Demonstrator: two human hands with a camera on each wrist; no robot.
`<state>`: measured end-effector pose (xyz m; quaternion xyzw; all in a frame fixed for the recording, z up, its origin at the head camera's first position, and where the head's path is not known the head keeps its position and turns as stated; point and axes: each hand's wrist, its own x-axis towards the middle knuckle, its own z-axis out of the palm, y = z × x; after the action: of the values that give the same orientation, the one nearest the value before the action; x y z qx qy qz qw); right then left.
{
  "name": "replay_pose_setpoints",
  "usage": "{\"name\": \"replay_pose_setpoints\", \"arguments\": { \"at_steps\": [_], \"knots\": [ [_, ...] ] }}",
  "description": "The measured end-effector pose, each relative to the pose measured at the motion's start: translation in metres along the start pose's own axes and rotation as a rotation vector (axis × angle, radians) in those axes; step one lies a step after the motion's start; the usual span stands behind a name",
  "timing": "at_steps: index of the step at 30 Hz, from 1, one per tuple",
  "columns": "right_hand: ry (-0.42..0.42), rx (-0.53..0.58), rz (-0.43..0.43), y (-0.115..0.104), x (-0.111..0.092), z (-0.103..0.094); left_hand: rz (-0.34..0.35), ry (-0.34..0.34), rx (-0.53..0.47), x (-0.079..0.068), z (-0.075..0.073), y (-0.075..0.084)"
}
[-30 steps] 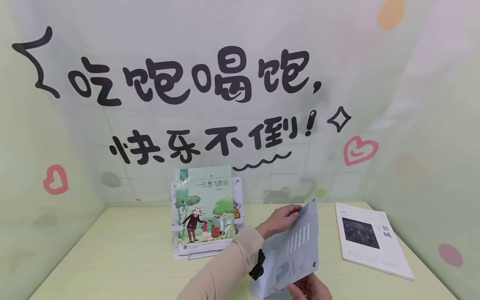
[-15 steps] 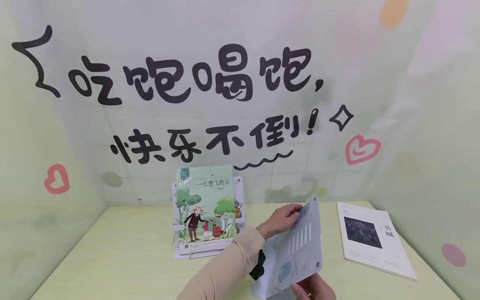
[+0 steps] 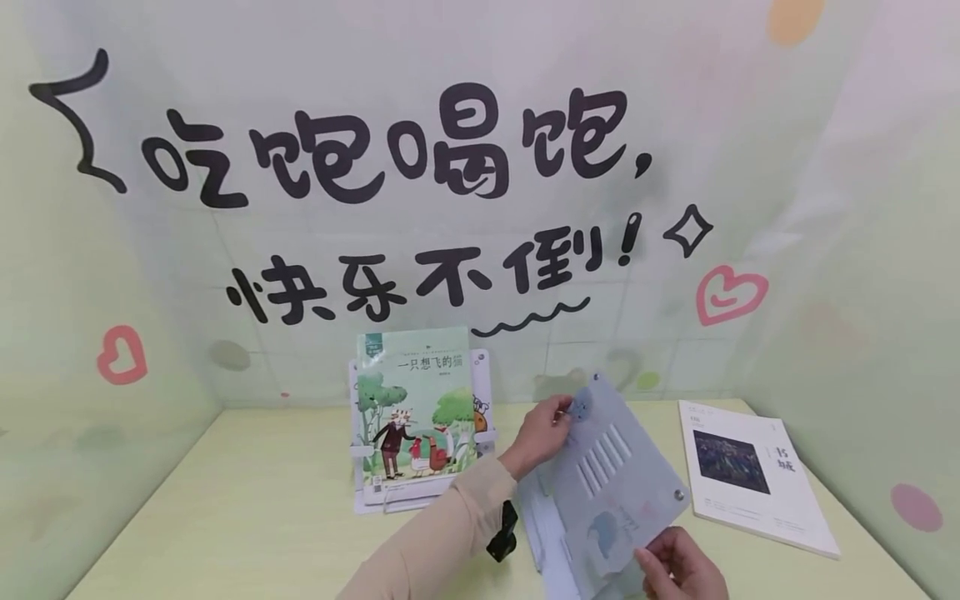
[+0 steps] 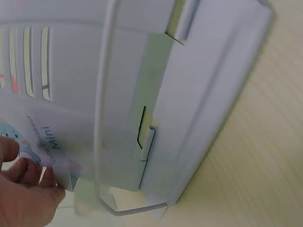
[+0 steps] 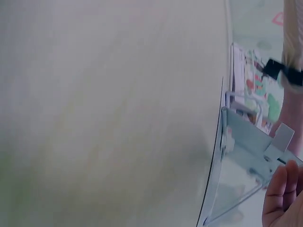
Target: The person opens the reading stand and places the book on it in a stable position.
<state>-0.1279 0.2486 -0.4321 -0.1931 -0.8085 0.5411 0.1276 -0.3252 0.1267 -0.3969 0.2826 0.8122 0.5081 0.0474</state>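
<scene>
A pale blue-grey book stand [image 3: 607, 467] with slots and a printed cartoon stands tilted on the right half of the table. My left hand [image 3: 542, 433] pinches its upper left edge; in the left wrist view that hand [image 4: 28, 189] has thumb and fingers at the printed panel near a small metal tab. With thumb in front, my right hand [image 3: 684, 567] pinches the panel's lower right corner. The left wrist view shows the stand's wire bar [image 4: 100, 118] and hinged base [image 4: 208, 85]. The right wrist view shows the curled fingers of my right hand [image 5: 284, 196] beside the stand [image 5: 248, 142].
Left of the stand, a green picture book [image 3: 416, 408] rests upright on another white book stand [image 3: 482, 379]. A white magazine [image 3: 757, 479] lies flat on the table [image 3: 262, 500] at the right. A printed cloth wall [image 3: 420, 50] closes the back and sides.
The stand's panel has turned to face the head camera more. My right hand has moved right with its lower corner; my left hand has shifted slightly left with the upper edge.
</scene>
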Motion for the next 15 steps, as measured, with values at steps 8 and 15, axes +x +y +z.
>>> {"name": "replay_pose_setpoints", "arguments": {
  "at_steps": [8, 15],
  "knots": [
    [0.103, -0.085, -0.054, 0.009, 0.024, -0.023, -0.033, 0.137, -0.004, -0.011, -0.007, -0.008],
    [0.220, -0.136, -0.125, 0.011, 0.047, -0.031, -0.023, 0.172, -0.032, -0.021, -0.012, -0.013]
  ]
}}
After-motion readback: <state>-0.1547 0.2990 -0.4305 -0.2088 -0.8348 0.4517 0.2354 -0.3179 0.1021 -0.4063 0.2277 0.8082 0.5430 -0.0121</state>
